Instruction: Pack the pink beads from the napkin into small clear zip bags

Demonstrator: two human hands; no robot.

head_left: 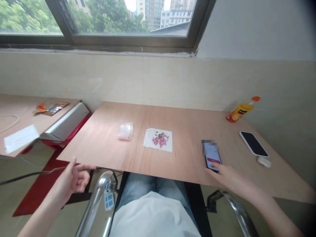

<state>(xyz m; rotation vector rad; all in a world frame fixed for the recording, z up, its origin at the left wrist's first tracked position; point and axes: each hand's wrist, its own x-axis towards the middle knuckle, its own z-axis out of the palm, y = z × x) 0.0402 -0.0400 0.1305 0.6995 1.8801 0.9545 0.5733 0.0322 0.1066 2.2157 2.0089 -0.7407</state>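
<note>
On the phone (213, 155), a light thumb tap seemed best for our right hand (222, 173), finger hold unclear; our left hand (77, 177) hung empty, thumb and forefinger apart

- A smartphone (212, 155) edged in black, its pale blue screen banded red
- A white sheet (148, 140) dotted pink and dark green
- The bench (187, 128) in pale brown wood grain
- A bottle (240, 112), orange-capped, yellow-orange below

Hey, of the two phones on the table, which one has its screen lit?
The black-edged phone, touched by the right hand; its screen is lit, while the white-edged phone farther right shows a dark screen.
</note>
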